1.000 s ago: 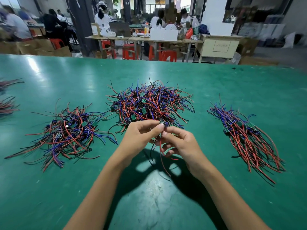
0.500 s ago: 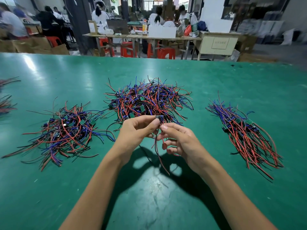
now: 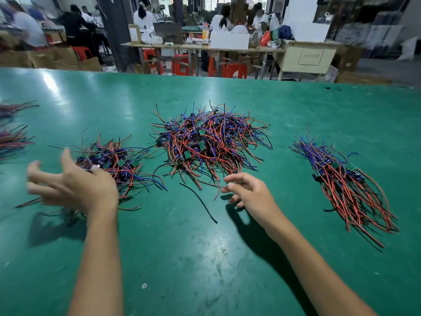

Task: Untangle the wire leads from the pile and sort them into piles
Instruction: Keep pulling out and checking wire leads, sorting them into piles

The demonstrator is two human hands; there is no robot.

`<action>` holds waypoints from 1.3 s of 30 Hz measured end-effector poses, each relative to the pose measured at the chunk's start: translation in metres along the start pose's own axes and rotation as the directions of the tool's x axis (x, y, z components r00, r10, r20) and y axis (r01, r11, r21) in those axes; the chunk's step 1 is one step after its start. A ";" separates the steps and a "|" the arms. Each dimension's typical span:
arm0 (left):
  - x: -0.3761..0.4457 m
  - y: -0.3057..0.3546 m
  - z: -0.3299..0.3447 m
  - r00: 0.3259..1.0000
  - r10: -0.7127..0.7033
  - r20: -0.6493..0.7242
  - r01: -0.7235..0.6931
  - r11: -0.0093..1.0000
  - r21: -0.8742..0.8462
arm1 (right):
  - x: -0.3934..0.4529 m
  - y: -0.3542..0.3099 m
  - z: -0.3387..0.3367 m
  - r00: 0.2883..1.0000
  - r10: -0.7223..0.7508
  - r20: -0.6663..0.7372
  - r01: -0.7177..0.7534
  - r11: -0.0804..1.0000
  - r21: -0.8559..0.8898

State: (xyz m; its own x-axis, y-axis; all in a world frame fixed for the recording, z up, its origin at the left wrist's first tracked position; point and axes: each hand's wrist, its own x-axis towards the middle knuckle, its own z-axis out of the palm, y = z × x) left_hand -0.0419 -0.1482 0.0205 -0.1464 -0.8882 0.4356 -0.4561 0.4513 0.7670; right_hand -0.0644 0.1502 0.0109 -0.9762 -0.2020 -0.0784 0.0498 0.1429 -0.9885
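Observation:
A tangled pile of red, blue and black wire leads (image 3: 209, 144) with small green boards lies in the middle of the green table (image 3: 205, 258). A looser left pile (image 3: 118, 163) lies beside it. A combed right pile (image 3: 348, 188) has its leads lying parallel. My left hand (image 3: 73, 185) hovers blurred over the left pile's near edge, fingers spread and holding nothing. My right hand (image 3: 250, 195) hangs at the centre pile's near edge with loosely curved fingers, empty. A single black lead (image 3: 200, 201) lies on the table between my hands.
More wire bundles (image 3: 11, 135) lie at the table's far left edge. Beyond the table's back edge stand workbenches (image 3: 205, 46), red stools and several seated people.
Both hands pinched one lead together in front of the centre pile. Now they are apart: the left hand swung to the left pile with fingers spread, and the right hand holds nothing.

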 end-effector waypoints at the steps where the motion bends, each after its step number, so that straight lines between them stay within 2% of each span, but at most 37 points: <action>1: 0.000 0.000 -0.001 1.000 0.016 0.011 -0.016 1.000 0.006 | 0.000 0.002 0.001 1.000 -0.009 -0.004 0.009 0.999 -0.047; 4: -0.007 0.008 0.008 0.959 0.215 0.182 -0.201 0.975 -0.094 | 0.001 0.005 0.004 0.999 -0.044 -0.010 0.042 0.987 -0.158; 7: -0.029 0.021 0.018 0.802 0.453 0.390 -0.444 0.888 -0.120 | 0.002 0.006 0.005 0.997 -0.080 -0.011 0.077 0.979 -0.190; 9: -0.044 0.024 0.028 0.704 0.460 0.541 -0.555 0.832 0.016 | 0.002 0.007 0.004 0.996 -0.091 -0.010 0.087 0.978 -0.191; 10: -0.049 0.024 0.033 0.689 0.410 0.598 -0.556 0.828 0.073 | 0.002 0.007 0.003 0.995 -0.097 -0.009 0.093 0.977 -0.194; 12: -0.054 0.022 0.038 0.697 0.334 0.635 -0.506 0.856 0.105 | 0.002 0.007 0.003 0.995 -0.101 -0.001 0.099 0.973 -0.210; 16: -0.056 0.022 0.038 0.736 0.344 0.584 -0.465 0.883 0.065 | -0.002 0.006 0.002 0.993 -0.117 0.003 0.114 0.961 -0.251; 17: -0.057 0.023 0.036 0.733 0.339 0.589 -0.453 0.890 0.052 | -0.003 0.005 0.001 0.990 -0.140 -0.004 0.132 0.939 -0.318; 18: -0.059 0.024 0.035 0.732 0.330 0.596 -0.442 0.896 0.047 | -0.005 0.005 0.002 0.986 -0.167 0.002 0.153 0.897 -0.414; 20: -0.060 0.028 0.031 0.732 0.317 0.604 -0.431 0.901 0.050 | -0.012 0.007 0.010 0.978 -0.206 0.043 0.185 0.749 -0.637; 22: -0.061 0.034 0.025 0.729 0.302 0.615 -0.428 0.902 0.063 | -0.018 0.008 0.023 0.964 -0.259 0.062 0.212 0.603 -0.769; 26: -0.067 0.044 0.011 0.676 0.259 0.690 -0.447 0.888 0.105 | -0.018 0.008 0.035 0.936 -0.350 0.020 0.229 0.569 -0.790; 30: -0.079 0.054 0.002 0.564 0.219 0.796 -0.534 0.833 0.149 | -0.013 0.010 0.026 0.931 -0.362 -0.042 0.186 0.571 -0.800; 33: -0.080 0.059 -0.003 0.476 0.201 0.856 -0.463 0.885 0.050 | -0.008 0.011 0.017 0.943 -0.330 -0.046 0.151 0.549 -0.822; 35: -0.078 0.061 -0.007 0.349 0.197 0.916 -0.391 0.919 -0.049 | -0.006 0.012 0.013 0.950 -0.308 -0.043 0.144 0.557 -0.818; 37: -0.076 0.062 -0.011 0.194 0.204 0.960 -0.220 0.962 -0.160 | -0.005 0.012 0.012 0.946 -0.320 -0.046 0.152 0.567 -0.810; 38: -0.073 0.062 -0.013 0.144 0.235 0.961 -0.148 0.966 -0.214 | -0.005 0.012 0.013 0.942 -0.331 -0.051 0.156 0.568 -0.808; 39: -0.070 0.062 -0.014 0.130 0.289 0.949 -0.141 0.952 -0.271 | -0.006 0.012 0.013 0.939 -0.341 -0.053 0.161 0.568 -0.807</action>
State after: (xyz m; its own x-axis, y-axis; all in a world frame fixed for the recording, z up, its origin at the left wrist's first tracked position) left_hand -0.0472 -0.0573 0.0444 -0.9834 -0.0666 -0.1689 -0.1760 0.5786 0.7964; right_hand -0.0555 0.1403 -0.0025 -0.9445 -0.1870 0.2701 -0.2988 0.8308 -0.4696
